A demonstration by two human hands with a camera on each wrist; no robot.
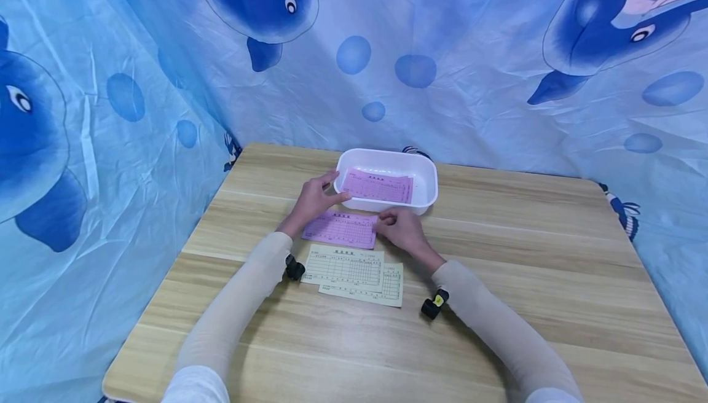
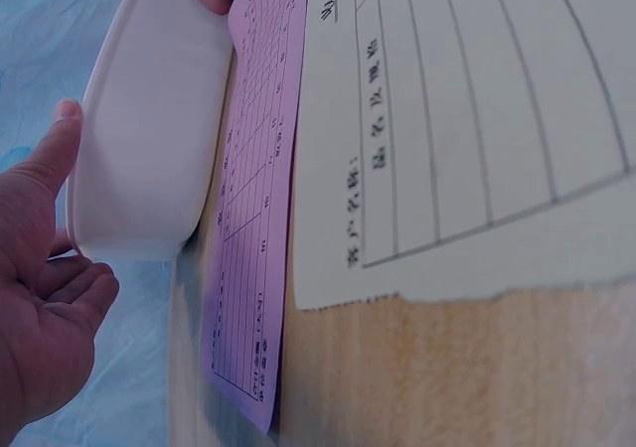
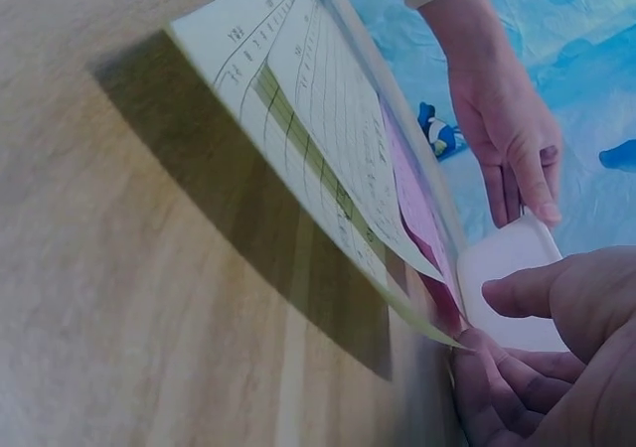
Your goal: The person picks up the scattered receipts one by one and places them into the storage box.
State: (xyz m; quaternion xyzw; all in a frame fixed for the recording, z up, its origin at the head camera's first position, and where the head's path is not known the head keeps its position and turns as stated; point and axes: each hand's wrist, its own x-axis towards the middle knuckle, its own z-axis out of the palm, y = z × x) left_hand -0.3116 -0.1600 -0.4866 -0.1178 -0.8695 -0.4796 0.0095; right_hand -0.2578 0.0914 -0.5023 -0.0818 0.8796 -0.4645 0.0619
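My left hand (image 1: 314,199) holds the left end of a white plastic box (image 1: 429,185), its thumb along the near rim. Inside the box lie overlapping pink printed form slips (image 1: 381,188). Another pink slip (image 1: 340,230) lies on the table just in front of the box. At that slip's right edge is my right hand (image 1: 402,228), fingertips touching the paper. In the right wrist view its thumb stands apart from its fingers (image 3: 512,382). The left wrist view shows the slip's edge bent up beside those fingertips. Two overlapping pale green form slips (image 1: 343,266) lie nearer me.
The wood-grain table (image 1: 525,268) extends to both sides and toward me. A blue cloth (image 1: 475,114) printed with dolphins hangs behind the table and along its left. Each wrist wears a small black camera (image 1: 434,305).
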